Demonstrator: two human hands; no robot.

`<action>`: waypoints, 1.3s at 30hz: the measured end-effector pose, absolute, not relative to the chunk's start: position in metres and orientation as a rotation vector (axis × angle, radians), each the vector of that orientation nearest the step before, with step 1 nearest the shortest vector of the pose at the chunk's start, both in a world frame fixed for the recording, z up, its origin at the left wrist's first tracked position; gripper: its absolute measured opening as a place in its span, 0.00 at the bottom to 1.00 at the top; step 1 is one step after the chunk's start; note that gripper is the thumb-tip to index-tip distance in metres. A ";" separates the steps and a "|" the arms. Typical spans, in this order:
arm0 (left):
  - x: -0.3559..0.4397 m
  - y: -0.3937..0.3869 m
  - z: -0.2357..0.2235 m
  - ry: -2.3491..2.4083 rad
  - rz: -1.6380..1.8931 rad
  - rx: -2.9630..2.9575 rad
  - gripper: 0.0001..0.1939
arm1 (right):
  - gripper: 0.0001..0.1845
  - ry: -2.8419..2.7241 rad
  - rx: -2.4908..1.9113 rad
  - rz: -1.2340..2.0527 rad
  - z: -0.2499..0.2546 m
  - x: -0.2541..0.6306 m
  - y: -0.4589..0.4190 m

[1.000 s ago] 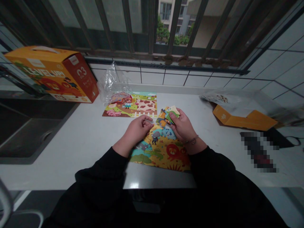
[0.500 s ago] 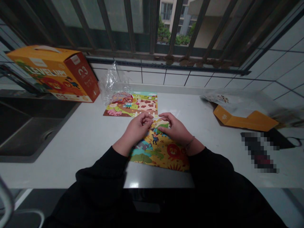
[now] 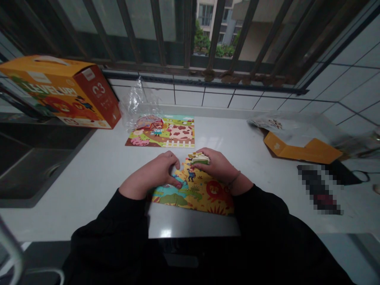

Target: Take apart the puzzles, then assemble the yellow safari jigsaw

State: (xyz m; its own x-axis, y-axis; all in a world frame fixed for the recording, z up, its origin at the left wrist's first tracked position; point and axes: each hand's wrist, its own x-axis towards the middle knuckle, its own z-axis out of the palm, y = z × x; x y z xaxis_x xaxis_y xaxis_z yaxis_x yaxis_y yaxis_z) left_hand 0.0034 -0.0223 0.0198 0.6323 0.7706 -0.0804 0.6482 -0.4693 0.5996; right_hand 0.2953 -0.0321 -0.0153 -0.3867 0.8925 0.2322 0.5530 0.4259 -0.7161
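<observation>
Your right hand (image 3: pixel 219 166) has its fingers closed around a small stack of puzzle pieces (image 3: pixel 199 159), above the top edge of a partly assembled jungle puzzle (image 3: pixel 194 194) lying in front of you on the white tabletop (image 3: pixel 97 170). Your left hand (image 3: pixel 157 171) curves at the puzzle's left side, thumb and fingers parted, the thumb over its surface. Beyond them lies a farm picture (image 3: pixel 181 132), with an orange box (image 3: pixel 65 95) to its left.
</observation>
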 end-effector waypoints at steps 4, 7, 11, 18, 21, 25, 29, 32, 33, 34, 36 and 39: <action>0.008 -0.026 0.024 1.135 0.221 2.179 0.26 | 0.20 -2.045 -1.215 0.734 -0.013 0.295 -0.034; 0.007 -0.028 0.029 1.193 0.227 2.061 0.21 | 0.22 -2.042 -1.205 0.758 -0.012 0.295 -0.036; 0.001 -0.027 0.031 1.157 0.326 1.911 0.15 | 0.21 -2.157 -1.199 0.778 -0.011 0.293 -0.036; -0.001 -0.015 0.020 1.281 0.650 1.738 0.10 | 0.27 -2.055 -1.248 0.936 -0.012 0.294 -0.039; 0.010 -0.016 0.016 1.130 0.722 1.733 0.09 | 0.41 -2.021 -1.243 0.998 -0.015 0.294 -0.038; 0.028 -0.025 0.016 0.972 0.689 1.779 0.07 | 0.26 -2.106 -1.177 0.863 -0.017 0.293 -0.035; 0.036 -0.028 0.017 1.112 0.720 1.856 0.10 | 0.18 -2.011 -1.185 0.799 -0.015 0.294 -0.033; 0.038 -0.028 0.015 1.319 0.701 2.038 0.13 | 0.23 -1.692 -1.289 0.828 -0.015 0.296 -0.032; 0.039 -0.028 0.013 1.362 0.661 2.132 0.14 | 0.25 -1.584 -1.317 0.828 -0.016 0.297 -0.031; 0.041 -0.028 0.012 1.385 0.606 2.224 0.16 | 0.28 -1.492 -1.337 0.827 -0.017 0.297 -0.030; 0.046 -0.030 0.010 1.388 0.484 2.350 0.20 | 0.32 -1.374 -1.363 0.847 -0.020 0.298 -0.027; 0.054 -0.033 0.006 1.378 0.434 2.349 0.19 | 0.35 -1.334 -1.365 0.883 -0.024 0.297 -0.023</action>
State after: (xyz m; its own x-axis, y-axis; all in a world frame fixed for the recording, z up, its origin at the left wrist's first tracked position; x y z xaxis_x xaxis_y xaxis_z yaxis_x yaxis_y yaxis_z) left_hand 0.0538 -0.0330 0.0062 0.4713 0.8791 0.0711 0.7614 -0.4462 0.4703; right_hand 0.2967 -0.0234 -0.0242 0.1275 0.9826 0.1354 0.2591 0.0988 -0.9608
